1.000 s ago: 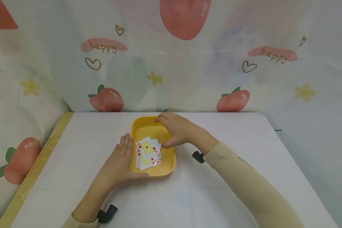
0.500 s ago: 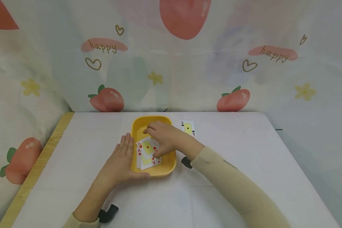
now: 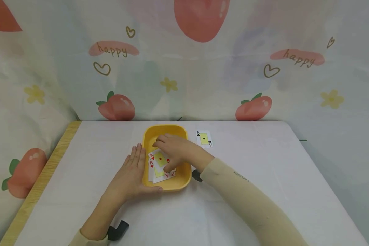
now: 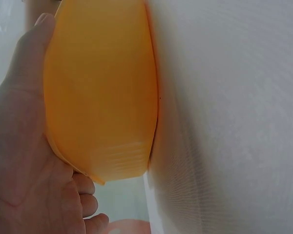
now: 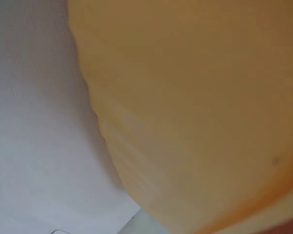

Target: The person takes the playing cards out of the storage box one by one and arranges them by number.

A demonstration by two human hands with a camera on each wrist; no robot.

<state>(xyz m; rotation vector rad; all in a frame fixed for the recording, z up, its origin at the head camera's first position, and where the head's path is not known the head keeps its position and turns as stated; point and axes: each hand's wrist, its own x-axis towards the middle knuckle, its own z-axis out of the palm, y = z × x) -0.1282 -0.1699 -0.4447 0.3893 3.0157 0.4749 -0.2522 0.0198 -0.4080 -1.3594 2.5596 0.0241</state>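
Reaching into the yellow tray, the right hand, thumb and fingers spread, has shifted inward over the ace of hearts, exposing the ace of clubs apart on the table, while the left hand, fingers straight, braces the tray.

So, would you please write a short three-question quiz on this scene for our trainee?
1. Where does the black ace lie: inside or outside the yellow tray?
2. Which hand is over the cards in the tray: a) left or b) right?
3. True or false: the left hand is inside the tray.

Key: 1. Outside, to its right. 2. b, the right hand. 3. False; it lies against the outer side.
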